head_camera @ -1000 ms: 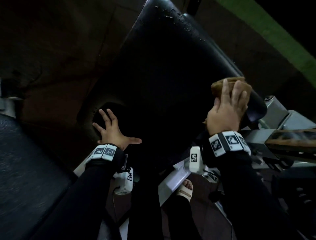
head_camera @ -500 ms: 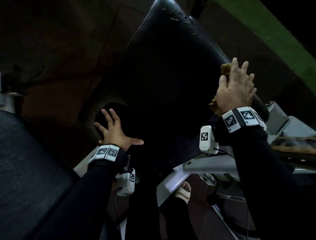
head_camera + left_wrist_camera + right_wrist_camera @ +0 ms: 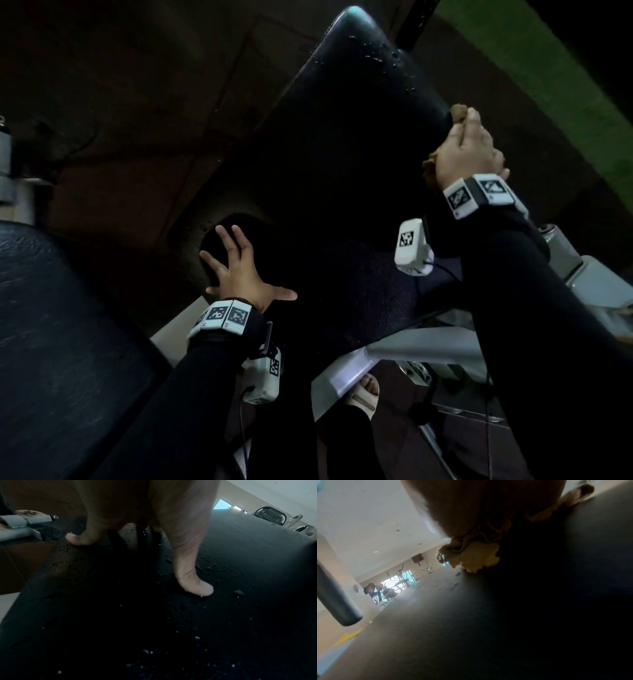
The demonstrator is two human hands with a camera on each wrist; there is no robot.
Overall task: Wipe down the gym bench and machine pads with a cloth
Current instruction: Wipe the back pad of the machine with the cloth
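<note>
A long black bench pad [image 3: 335,164] runs from the lower middle to the top of the head view, with water drops near its far end. My right hand [image 3: 467,150] presses a tan cloth [image 3: 457,111] against the pad's right edge, about halfway up. The cloth [image 3: 476,555] bunches out under the palm in the right wrist view. My left hand [image 3: 239,270] lies flat with spread fingers on the pad's near left edge. Its thumb [image 3: 197,586] and a fingertip [image 3: 80,540] rest on the wet black pad [image 3: 240,574].
Another black pad [image 3: 58,325] fills the lower left. A grey metal frame [image 3: 428,349] runs under the bench, with more grey machine parts [image 3: 589,277] at the right. My sandalled foot [image 3: 364,394] stands on the dark brown floor [image 3: 120,102]. A green strip [image 3: 548,68] crosses the top right.
My right hand has slid the cloth up along the pad's right edge, away from me. The left hand has stayed flat in the same spot.
</note>
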